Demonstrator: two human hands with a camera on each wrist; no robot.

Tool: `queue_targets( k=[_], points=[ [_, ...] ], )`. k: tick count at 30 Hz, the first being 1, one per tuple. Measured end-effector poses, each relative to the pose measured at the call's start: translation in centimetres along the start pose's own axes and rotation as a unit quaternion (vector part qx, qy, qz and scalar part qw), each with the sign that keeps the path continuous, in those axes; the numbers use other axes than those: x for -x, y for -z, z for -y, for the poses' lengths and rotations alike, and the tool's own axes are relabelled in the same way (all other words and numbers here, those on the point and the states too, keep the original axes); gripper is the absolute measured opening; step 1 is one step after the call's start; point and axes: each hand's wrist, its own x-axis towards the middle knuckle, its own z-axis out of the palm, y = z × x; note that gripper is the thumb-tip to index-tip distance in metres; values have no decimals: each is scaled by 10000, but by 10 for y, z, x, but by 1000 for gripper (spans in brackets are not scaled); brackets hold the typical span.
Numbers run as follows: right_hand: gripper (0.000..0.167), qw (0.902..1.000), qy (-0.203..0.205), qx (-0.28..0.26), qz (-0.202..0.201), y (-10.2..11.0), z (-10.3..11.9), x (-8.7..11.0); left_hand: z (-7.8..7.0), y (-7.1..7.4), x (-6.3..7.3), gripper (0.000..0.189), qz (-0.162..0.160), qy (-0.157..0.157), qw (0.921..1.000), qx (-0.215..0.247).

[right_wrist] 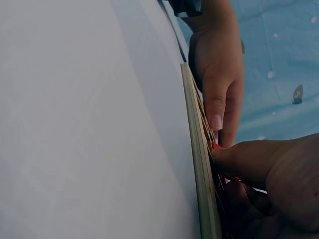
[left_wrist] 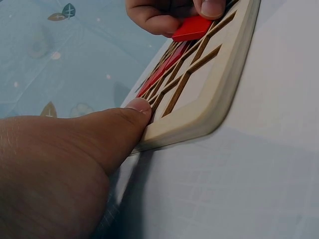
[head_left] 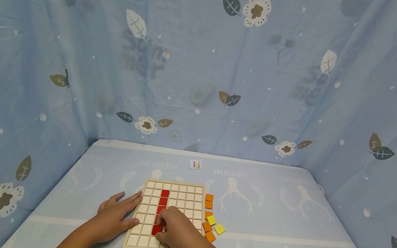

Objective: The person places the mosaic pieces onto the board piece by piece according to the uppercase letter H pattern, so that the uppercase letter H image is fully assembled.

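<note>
A wooden grid board (head_left: 143, 240) lies on the table, and a column of red square tiles (head_left: 163, 201) fills several of its cells. Along the board's left edge rests my left hand (head_left: 114, 217), fingers spread and thumb on the frame. My right hand (head_left: 179, 232) is over the lower middle of the board. Its thumb and fingers pinch a red tile (left_wrist: 192, 30), which sits tilted at the near end of the red column in the left wrist view. The right wrist view shows only a sliver of red by the thumb.
Several orange tiles (head_left: 209, 204) lie along the board's right edge, with yellow tiles (head_left: 219, 229) among and beside them. A small printed card (head_left: 196, 164) with a coloured pattern lies beyond the board. Patterned blue curtain (head_left: 204, 61) surrounds the table.
</note>
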Motion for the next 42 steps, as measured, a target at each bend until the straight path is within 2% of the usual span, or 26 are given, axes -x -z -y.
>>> queue_targets(
  k=[11,26,33,38,42],
  points=[
    [17,9984,-27,561,-35,-2,1,0,1,0,0,84,42,4,10000,17],
    [17,9996,-10,253,-125,-3,-2,1,0,-1,0,85,43,-8,10000,67],
    [18,9996,119,220,-150,-2,-2,1,2,-1,1,84,32,-24,10000,3],
    [18,9991,170,-394,-17,4,-9,0,1,-1,1,84,43,-18,10000,37],
    [15,9957,41,-923,-65,26,-26,4,0,-1,-1,85,67,23,10000,60]
  ],
)
